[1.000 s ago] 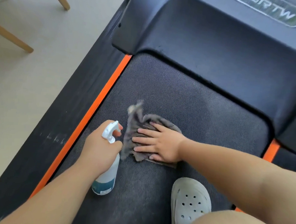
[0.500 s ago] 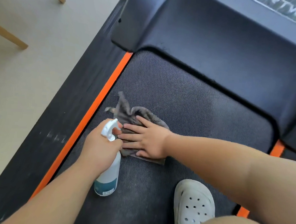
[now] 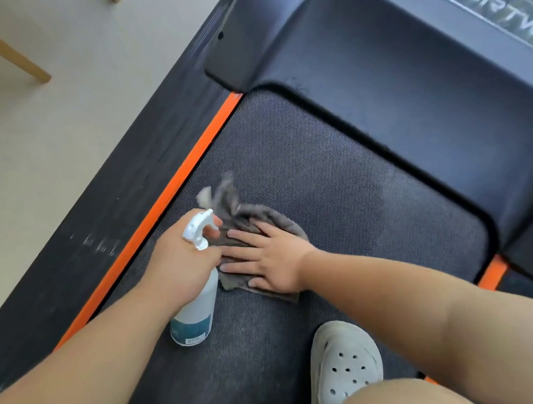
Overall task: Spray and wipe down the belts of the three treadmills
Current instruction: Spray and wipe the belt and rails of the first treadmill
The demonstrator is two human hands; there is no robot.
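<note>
— Leftward that cloth [image 3: 258, 215] has slid, right up against the spray bottle [image 3: 196, 318] now.
— Much done, d'you think?
— Hard to say. Only one treadmill's belt [image 3: 337, 190] is in sight, and the cloth sits on its left half, so I'd guess this belt is mid-wipe; the other two I can't judge.
— And the hands?
— Right hand [image 3: 271, 260] flat, fingers [image 3: 250, 253] straight and spread, pressing the cloth down. Left hand [image 3: 178, 265] curls round the bottle's neck, one finger by the trigger.
</note>
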